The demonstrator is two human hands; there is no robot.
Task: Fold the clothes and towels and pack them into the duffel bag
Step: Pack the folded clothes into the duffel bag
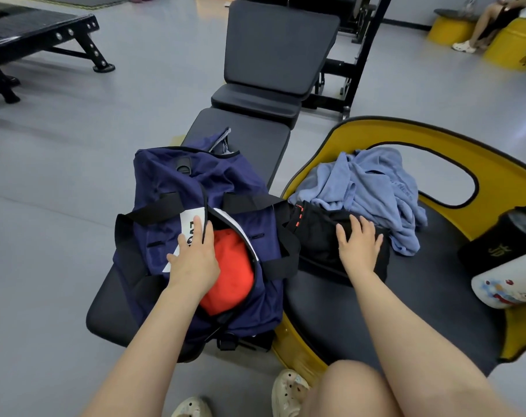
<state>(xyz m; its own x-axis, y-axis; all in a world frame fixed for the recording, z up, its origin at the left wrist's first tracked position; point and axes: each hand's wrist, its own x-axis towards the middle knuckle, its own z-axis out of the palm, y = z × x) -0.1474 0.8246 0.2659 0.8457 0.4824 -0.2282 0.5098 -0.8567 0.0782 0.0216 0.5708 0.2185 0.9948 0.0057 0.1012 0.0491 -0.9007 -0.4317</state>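
Observation:
A navy duffel bag (177, 188) with black straps lies unzipped on a black gym bench (240, 136). A folded red-orange garment (231, 266) fills its opening. My left hand (192, 257) rests on the bag's left flap with straight fingers, over a white label. To the right, on a black and yellow seat (331, 299), lies a folded black garment (319, 236) with orange stitching. My right hand (359, 242) presses flat on top of it. Behind it sits a crumpled pile of blue towel (364, 182).
A black pouch (502, 236) and a white printed bottle (508, 281) lie at the seat's right edge. The bench's raised backrest (276, 46) stands behind the bag. Grey floor spreads to the left, with a black frame (38, 34) far left. A person sits on yellow drums (514, 40) far right.

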